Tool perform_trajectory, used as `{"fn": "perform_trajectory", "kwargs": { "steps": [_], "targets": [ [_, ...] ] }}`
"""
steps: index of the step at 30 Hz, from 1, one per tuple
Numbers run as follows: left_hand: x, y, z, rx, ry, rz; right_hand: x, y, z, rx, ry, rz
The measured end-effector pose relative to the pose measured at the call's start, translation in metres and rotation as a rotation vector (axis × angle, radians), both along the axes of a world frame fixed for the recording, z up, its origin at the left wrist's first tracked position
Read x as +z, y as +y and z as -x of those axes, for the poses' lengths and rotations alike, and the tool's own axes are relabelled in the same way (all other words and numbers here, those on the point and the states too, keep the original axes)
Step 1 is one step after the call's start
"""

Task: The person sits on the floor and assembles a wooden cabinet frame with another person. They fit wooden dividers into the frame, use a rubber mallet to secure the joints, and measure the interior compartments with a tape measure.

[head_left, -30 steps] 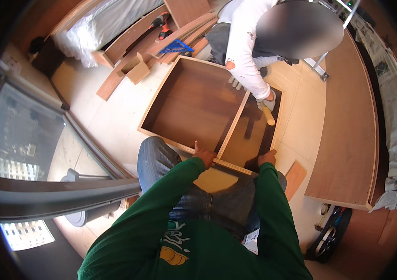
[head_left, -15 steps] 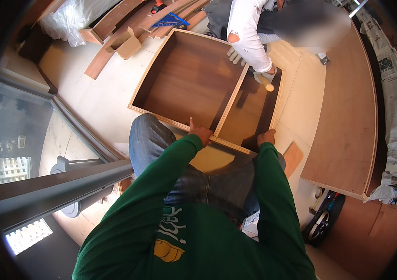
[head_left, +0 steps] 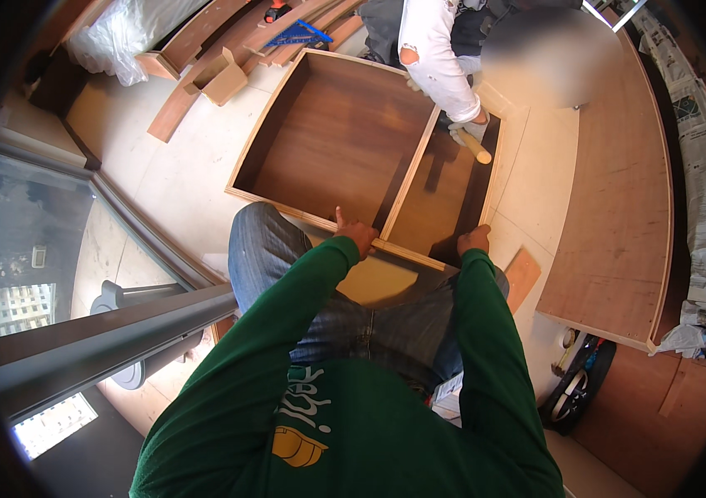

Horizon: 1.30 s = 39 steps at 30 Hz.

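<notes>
Both hands press down on the near edge of the wooden cabinet frame [head_left: 345, 149] in the upper middle. Left hand [head_left: 357, 235] and right hand [head_left: 473, 241] should keep a firm, closed grip so it stays still.

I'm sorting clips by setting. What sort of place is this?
Probably a room being fitted out with furniture, used as a carpentry site: an unfinished wooden cabinet frame lies on the floor, loose boards lie around it, and a co-worker holds a wooden-handled tool.
</notes>
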<state>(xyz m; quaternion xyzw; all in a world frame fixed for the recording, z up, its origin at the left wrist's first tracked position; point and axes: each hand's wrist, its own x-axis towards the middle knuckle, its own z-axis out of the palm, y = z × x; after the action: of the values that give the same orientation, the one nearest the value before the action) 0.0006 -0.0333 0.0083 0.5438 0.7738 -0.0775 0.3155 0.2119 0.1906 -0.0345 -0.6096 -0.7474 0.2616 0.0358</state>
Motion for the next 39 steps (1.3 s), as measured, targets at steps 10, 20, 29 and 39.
{"fn": "perform_trajectory", "kwargs": {
  "steps": [10,20,29,39],
  "targets": [
    [0.000,0.000,0.000,0.010,0.008,0.005,0.006,0.000,0.003,-0.036,-0.022,0.070],
    [0.007,0.002,0.002,0.031,-0.067,0.077,0.006,-0.003,0.001,0.005,0.016,0.031],
    [-0.005,-0.002,0.002,0.025,-0.045,0.005,-0.002,0.000,-0.001,0.029,0.026,0.012],
    [-0.001,0.002,0.007,0.001,-0.070,0.020,0.000,0.001,0.002,0.014,0.028,0.017]
  ]
}}
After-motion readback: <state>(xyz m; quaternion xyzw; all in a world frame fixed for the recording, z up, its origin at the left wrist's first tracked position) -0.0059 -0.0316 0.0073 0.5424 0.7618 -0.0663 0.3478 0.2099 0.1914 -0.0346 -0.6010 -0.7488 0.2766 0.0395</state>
